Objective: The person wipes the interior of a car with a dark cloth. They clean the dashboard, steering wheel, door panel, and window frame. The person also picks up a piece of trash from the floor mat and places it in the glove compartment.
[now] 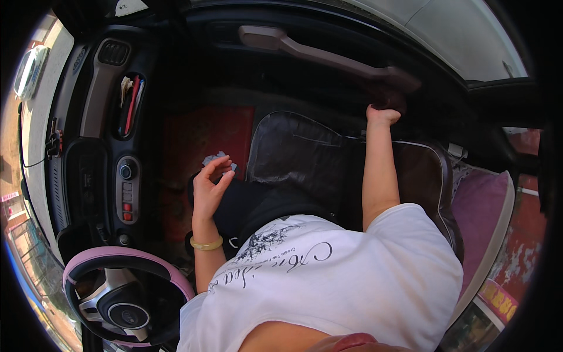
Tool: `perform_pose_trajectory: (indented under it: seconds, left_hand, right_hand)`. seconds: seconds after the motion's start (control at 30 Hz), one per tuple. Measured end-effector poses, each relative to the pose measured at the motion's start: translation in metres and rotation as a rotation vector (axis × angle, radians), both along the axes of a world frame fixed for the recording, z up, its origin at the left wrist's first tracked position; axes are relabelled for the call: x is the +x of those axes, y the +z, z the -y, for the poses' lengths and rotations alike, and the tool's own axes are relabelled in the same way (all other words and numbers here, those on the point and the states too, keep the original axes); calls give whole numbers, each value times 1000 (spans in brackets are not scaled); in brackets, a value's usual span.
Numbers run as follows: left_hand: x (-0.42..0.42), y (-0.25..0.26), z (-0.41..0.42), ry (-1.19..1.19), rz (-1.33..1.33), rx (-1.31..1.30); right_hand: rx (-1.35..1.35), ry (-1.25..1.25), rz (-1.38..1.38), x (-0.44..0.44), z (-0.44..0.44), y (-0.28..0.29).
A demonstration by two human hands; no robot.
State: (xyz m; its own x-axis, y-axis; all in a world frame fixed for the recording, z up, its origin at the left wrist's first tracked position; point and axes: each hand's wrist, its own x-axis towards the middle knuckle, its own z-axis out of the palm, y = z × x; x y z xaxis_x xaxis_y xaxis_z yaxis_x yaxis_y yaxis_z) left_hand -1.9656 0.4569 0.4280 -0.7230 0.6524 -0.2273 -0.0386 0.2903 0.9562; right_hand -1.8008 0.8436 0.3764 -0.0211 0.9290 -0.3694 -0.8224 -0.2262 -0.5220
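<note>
My left hand [211,187], with a pale bangle [206,243] on its wrist, hangs above my dark-clothed lap. Its fingers curve with the thumb apart from them. Just beyond the fingertips shows a crumpled blue-grey cloth or paper [213,157], apparently behind the hand. My right arm reaches across the seat to the door side. There my right hand [383,115] is on a dark brown, soft-looking cloth [389,94], below the rear end of the brown door armrest [334,57]. Shadow and the cloth hide the right fingers.
A dark leather-like seat cover [294,145] lies over the passenger seat, beside a red floor mat [206,132]. The pink-and-black steering wheel [127,251] stands at lower left, under the dashboard [94,110]. A purple cushion [479,215] leans at the right.
</note>
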Motion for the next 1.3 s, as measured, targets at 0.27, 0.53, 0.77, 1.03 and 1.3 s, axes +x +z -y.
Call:
perform_pose_trajectory:
  seconds: [0.27,0.53,0.77,1.03,1.3]
  left_hand:
    - [0,-6,21,48,5,39]
    - [2,-9,23,9,27,40]
    - [-4,-13,33,83,57,105]
    - [-1,-5,23,26,25,98]
    - [2,1,20,3,-35,19]
  right_hand:
    - [-215,-465,557,25,-50,22]
    - [-325,-400,710,-17,-27,-7]
    - [576,-679,1474,28,-64,5]
    - [1411,-16,1918,-15,-24,23]
    - [902,-413,1770,58,-81,-12]
